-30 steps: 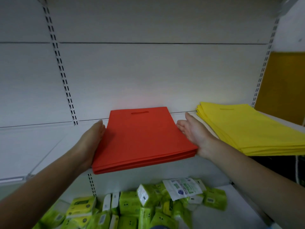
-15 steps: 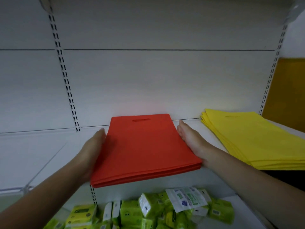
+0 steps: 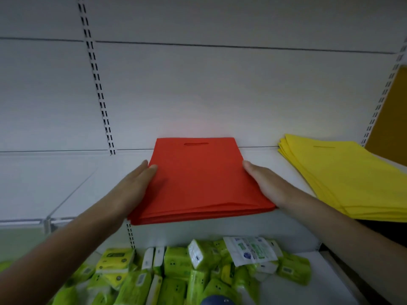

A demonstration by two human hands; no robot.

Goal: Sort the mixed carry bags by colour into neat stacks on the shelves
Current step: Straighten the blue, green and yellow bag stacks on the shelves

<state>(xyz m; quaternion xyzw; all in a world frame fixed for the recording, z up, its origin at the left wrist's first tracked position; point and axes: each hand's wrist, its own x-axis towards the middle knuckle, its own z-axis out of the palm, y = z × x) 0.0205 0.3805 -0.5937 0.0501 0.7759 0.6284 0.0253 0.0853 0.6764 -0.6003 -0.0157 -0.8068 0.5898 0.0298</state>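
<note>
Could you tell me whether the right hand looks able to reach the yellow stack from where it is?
Probably yes: the right hand rests beside the red stack, with only bare shelf before the yellow stack.

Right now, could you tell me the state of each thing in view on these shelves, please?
red bag stack: flat on the shelf, front edge overhanging, handle slot toward the back wall.
yellow bag stack: flat on the shelf, to the right, untouched.
left hand: fingers straight, pressing the red stack's left edge.
right hand: fingers straight, pressing its right edge.
tissue packs: jumbled on the lower shelf.
</note>
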